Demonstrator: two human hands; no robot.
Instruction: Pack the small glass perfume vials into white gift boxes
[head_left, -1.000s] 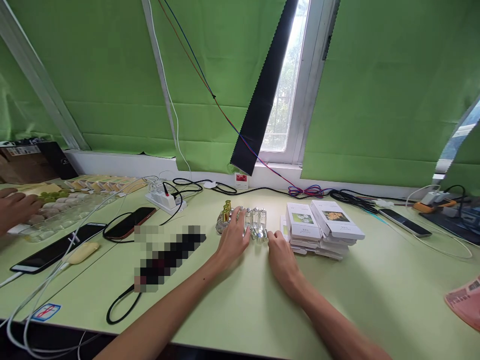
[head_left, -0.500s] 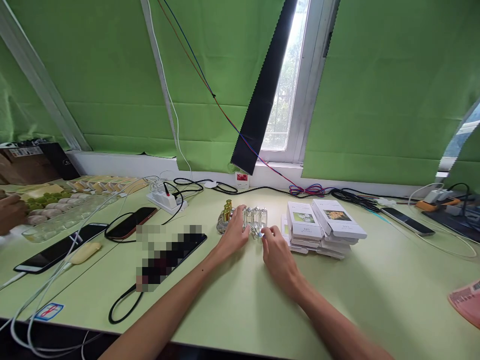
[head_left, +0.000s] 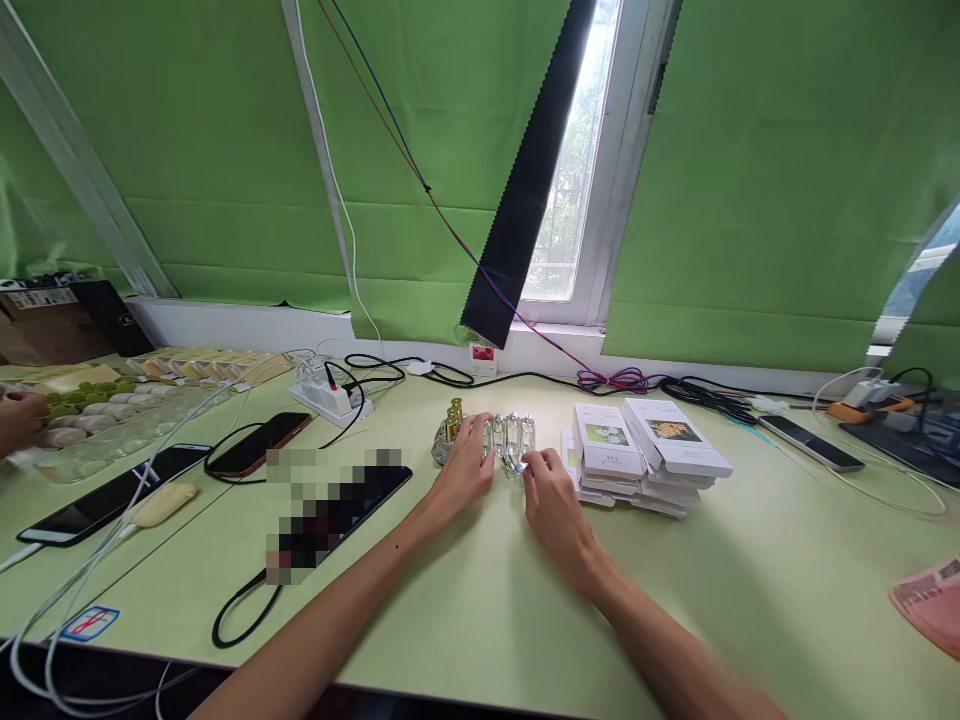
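Observation:
Several small clear glass bottles (head_left: pixel 513 436) stand in a row at the middle of the table. Just left of them, several shiny gold caps (head_left: pixel 453 420) rise beside a greyish, glittering object (head_left: pixel 440 448) that I cannot make out. My left hand (head_left: pixel 471 460) rests between the gold caps and the bottles, its fingers stretched forward and partly hiding both. In front of the row, my right hand (head_left: pixel 553 500) has thumb and fingers closed around a tiny clear piece with a blue-white glint (head_left: pixel 520 467), too small to name.
White flat boxes (head_left: pixel 611 450) with flower pictures lie stacked right of my right hand. Phones (head_left: pixel 259 445) and cables lie on the left, near a power strip (head_left: pixel 330 400). At far left, another person's hand (head_left: pixel 19 420) is by a tray of rounded items (head_left: pixel 112 415).
My hands stay almost in place, with only slight finger movement around the bottles. The view has shifted slightly, and the other person's hand at far left has moved a little.

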